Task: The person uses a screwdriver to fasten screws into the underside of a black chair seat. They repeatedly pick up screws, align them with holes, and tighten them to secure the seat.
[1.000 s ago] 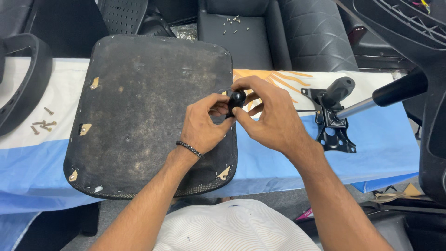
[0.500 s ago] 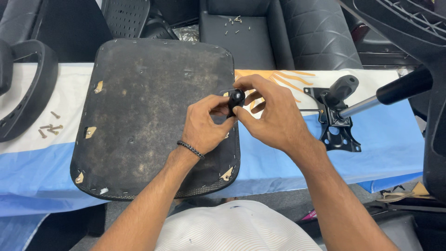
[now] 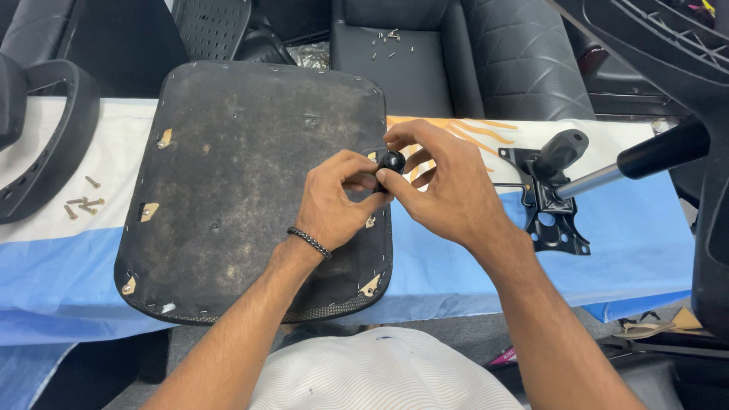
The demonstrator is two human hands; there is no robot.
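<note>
Both hands meet over the right edge of an upturned chair seat base (image 3: pixel 235 190), a dark, worn panel with rounded corners that lies flat on the bench (image 3: pixel 456 266). The left hand (image 3: pixel 334 201) and the right hand (image 3: pixel 448 190) together hold a small black round knob (image 3: pixel 392 160). The left fingers (image 3: pixel 357 168) are curled in narrow and pinch the knob from the left; the right thumb and fingers close on it from the right and from above. The knob sits just above the seat base's right edge, between the two sets of fingertips. A dark beaded bracelet (image 3: pixel 309 241) circles the left wrist.

The bench is covered with a sheet, white along the far side and blue along the near side, with an orange patterned patch (image 3: pixel 471 130) showing just beyond the right hand.

To the right of the hands, a black metal mounting plate (image 3: pixel 550 216) lies on the blue area, with a black lever handle (image 3: pixel 562 148) over it and a chrome cylinder (image 3: pixel 588 182) angled up to the right.

To the left of the seat base, several loose screws (image 3: pixel 82 203) lie on the white area, near a black curved armrest (image 3: pixel 45 144).

More small screws (image 3: pixel 387 42) lie on a black seat behind the bench.
</note>
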